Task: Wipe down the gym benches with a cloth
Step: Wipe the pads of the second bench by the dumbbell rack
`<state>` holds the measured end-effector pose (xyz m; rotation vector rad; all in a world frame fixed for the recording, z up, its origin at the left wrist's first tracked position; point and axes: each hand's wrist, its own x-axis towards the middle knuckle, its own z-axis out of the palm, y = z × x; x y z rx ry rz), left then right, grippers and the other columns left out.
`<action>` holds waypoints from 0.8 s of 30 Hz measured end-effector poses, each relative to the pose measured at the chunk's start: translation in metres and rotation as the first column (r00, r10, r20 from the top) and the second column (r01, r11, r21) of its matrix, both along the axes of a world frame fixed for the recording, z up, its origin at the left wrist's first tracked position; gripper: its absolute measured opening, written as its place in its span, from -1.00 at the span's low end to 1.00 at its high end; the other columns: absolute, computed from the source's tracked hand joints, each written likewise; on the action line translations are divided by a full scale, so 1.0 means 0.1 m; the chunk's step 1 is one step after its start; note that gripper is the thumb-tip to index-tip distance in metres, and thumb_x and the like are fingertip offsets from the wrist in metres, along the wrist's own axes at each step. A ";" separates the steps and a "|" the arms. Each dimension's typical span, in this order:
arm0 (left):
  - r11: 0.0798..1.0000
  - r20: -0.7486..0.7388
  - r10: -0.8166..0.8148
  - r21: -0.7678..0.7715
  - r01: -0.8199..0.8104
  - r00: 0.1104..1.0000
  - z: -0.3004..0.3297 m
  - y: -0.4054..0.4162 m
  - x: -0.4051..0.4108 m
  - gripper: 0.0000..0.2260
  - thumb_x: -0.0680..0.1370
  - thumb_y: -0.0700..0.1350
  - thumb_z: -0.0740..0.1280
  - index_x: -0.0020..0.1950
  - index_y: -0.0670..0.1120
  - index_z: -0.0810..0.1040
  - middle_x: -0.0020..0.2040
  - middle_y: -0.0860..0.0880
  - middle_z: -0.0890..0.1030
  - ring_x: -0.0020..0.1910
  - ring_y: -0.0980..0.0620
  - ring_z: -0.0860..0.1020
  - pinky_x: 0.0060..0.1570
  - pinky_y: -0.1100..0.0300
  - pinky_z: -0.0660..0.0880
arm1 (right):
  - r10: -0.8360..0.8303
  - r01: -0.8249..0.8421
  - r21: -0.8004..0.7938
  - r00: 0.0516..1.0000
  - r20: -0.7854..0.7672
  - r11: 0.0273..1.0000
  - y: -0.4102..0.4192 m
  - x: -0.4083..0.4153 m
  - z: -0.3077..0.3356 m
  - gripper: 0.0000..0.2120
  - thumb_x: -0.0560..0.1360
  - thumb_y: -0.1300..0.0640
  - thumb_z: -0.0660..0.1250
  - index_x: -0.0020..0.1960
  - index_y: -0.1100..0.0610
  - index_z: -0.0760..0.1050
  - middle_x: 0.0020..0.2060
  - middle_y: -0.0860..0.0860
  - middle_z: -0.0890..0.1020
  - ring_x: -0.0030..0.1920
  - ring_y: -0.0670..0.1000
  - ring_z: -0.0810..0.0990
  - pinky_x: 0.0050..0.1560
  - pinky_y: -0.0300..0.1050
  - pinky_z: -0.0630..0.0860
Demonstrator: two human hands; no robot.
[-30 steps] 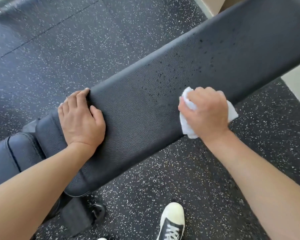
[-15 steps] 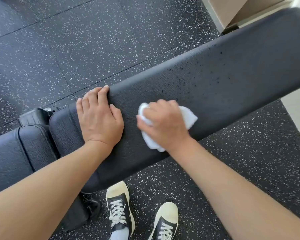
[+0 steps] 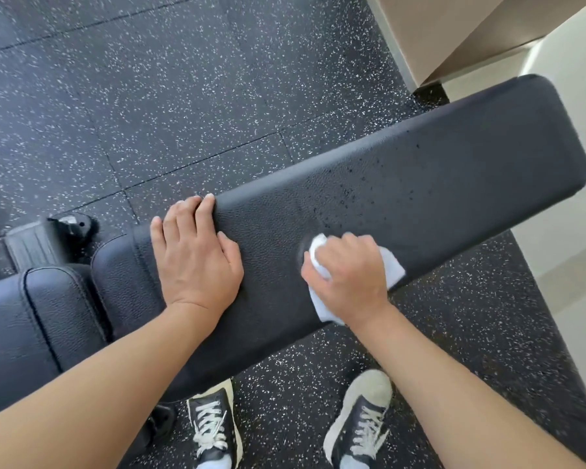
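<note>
A long black padded bench pad [image 3: 454, 170] runs diagonally from lower left to upper right, with dark wet droplets speckling its middle. My right hand [image 3: 349, 272] grips a crumpled white cloth [image 3: 391, 270] and presses it onto the pad near its front edge. My left hand [image 3: 197, 255] lies flat on the pad's left part, fingertips curled over the far edge. A second black seat pad [image 3: 48, 319] adjoins at the lower left.
Black rubber floor [image 3: 149, 96] with white flecks surrounds the bench. My two black-and-white sneakers [image 3: 359, 424] stand just in front of it. A black frame foot with a wheel [image 3: 58, 231] sits at the left. A beige wall and pale floor [image 3: 572, 299] border the right side.
My right hand slid the cloth left along the pad towards my left hand, then back a little to the right. The view pulled back, and the bench's far end and both shoes came into view.
</note>
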<state>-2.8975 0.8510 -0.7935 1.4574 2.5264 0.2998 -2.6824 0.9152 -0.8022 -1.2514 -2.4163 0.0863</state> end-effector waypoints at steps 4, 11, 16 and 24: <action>1.000 -0.014 0.005 0.011 -0.005 1.000 -0.04 0.00 -0.01 -0.48 0.58 -0.01 0.12 0.55 -0.09 0.35 0.49 -0.11 0.41 0.51 -0.19 0.32 0.61 -0.18 0.05 | 0.000 0.000 -0.009 0.999 -0.053 1.000 0.77 -0.63 0.04 -0.58 0.47 0.08 0.43 -0.35 0.01 0.20 -0.44 -0.04 0.24 -0.40 0.08 0.26 -0.32 -0.03 0.23; 0.998 -0.037 0.013 0.055 -0.011 0.999 -0.06 -0.01 0.01 -0.50 0.58 -0.04 0.17 0.53 -0.09 0.38 0.47 -0.11 0.44 0.47 -0.20 0.35 0.60 -0.19 0.10 | 0.019 -0.005 -0.187 0.997 0.071 0.982 1.38 -1.27 -0.02 -0.70 0.55 -0.06 0.24 -0.30 0.04 0.32 -0.37 -0.05 0.39 -0.27 0.11 0.36 -0.13 0.00 0.19; 0.997 -0.056 0.015 0.077 -0.010 0.998 -0.11 -0.01 0.00 -0.49 0.58 -0.02 0.14 0.54 -0.08 0.38 0.45 -0.11 0.45 0.46 -0.20 0.37 0.60 -0.17 0.10 | 0.124 -0.132 -0.055 0.983 -0.132 0.990 0.75 -0.75 -0.04 -0.61 0.51 0.05 0.39 -0.34 0.05 0.23 -0.43 -0.01 0.28 -0.37 0.12 0.28 -0.27 0.00 0.23; 0.997 -0.058 0.014 0.078 -0.009 0.998 -0.12 -0.01 0.01 -0.49 0.58 -0.03 0.15 0.53 -0.09 0.37 0.44 -0.12 0.44 0.45 -0.21 0.37 0.59 -0.18 0.11 | 0.371 -0.379 -0.051 0.920 -0.128 0.924 0.03 0.33 -0.08 -0.59 0.55 0.12 0.42 -0.37 0.09 0.29 -0.42 -0.01 0.27 -0.33 0.06 0.20 -0.30 0.01 0.25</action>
